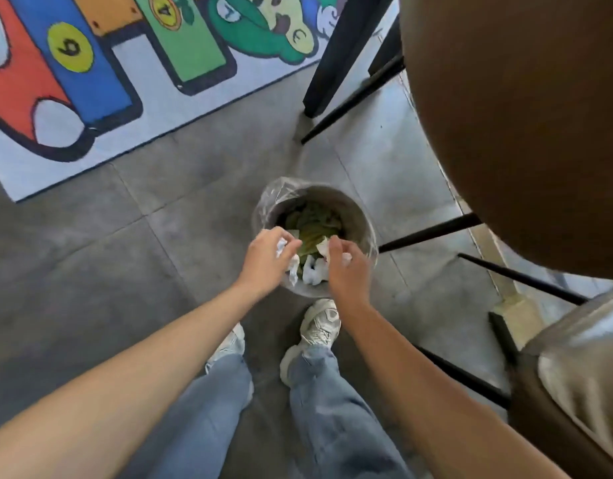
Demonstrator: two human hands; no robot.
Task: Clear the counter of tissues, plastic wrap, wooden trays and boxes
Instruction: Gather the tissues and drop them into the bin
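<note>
The only writing that can be read is on the rug (90, 81) at the upper left: a black "9" in a yellow circle on a blue shape, a "4" in a yellow circle on a green shape, and what looks like a "7" and a "3" on the green cartoon figure, though those two are blurred.

Both bare arms reach forward and down over a small round bin (358, 219) that stands on the grey tiled floor (108, 254) just ahead of the person's pale sneakers (318, 326). The bin has a clear plastic liner (268, 198) folded over its rim and holds green scraps and some crumpled white paper.

The left hand (267, 257) hangs over the bin's near-left rim, back upward, its fingers curled around a crumpled white tissue (293, 267) that trails down from under the palm. The right hand (346, 267) is over the near-right rim, fingers bent and closed on another white tissue wad (323, 248) that pokes out beside the thumb. More white tissue lies inside the bin between the two hands.

To the right, black metal stool legs (332, 70) stand on the floor beside a round brown stool seat (522, 115).
</note>
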